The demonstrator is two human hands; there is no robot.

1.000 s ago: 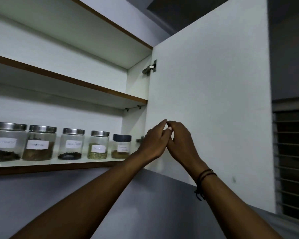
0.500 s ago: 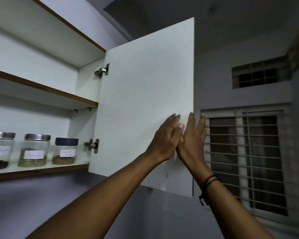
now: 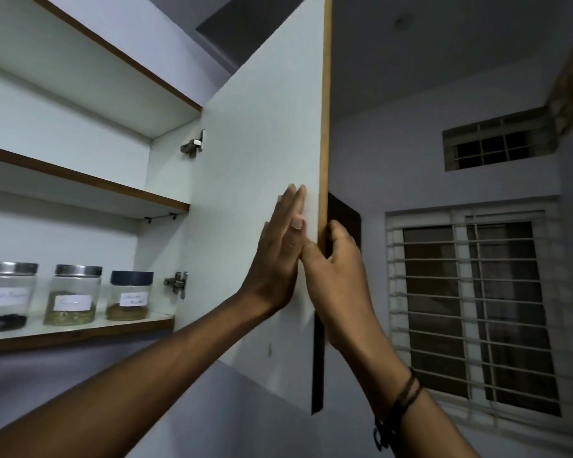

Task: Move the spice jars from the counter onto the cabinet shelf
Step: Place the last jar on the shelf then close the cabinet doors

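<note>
1. The right hand (image 3: 339, 276) is nearest, a dark cord band on its wrist; its grip is wrapped around the free edge of the cabinet door (image 3: 262, 193), fingers curled behind the wooden edge strip, thumb side toward the camera
2. The left hand (image 3: 277, 256) lies just beside it, touching it, with its grip released: straight fingers pressed flat against the white inner face of the door, holding nothing
3. The door stands swung partway out from the cabinet, hung on two metal hinges, an upper hinge (image 3: 192, 145) and a lower hinge (image 3: 177, 284)
4. Beyond the door, on the lowest cabinet shelf (image 3: 80, 332), three spice jars stand upright in a row near the front edge: a dark-lidded jar (image 3: 129, 295) closest to the lower hinge with brown powder, a steel-lidded jar (image 3: 75, 294) with greenish contents to its left, and another steel-lidded jar (image 3: 5, 297) with dark contents at the frame's left edge; each has a white label, too blurred to read
5. Farthest off, to the right, a barred window (image 3: 477, 312) sits in the wall, with a small grilled vent (image 3: 497, 143) above it
</note>
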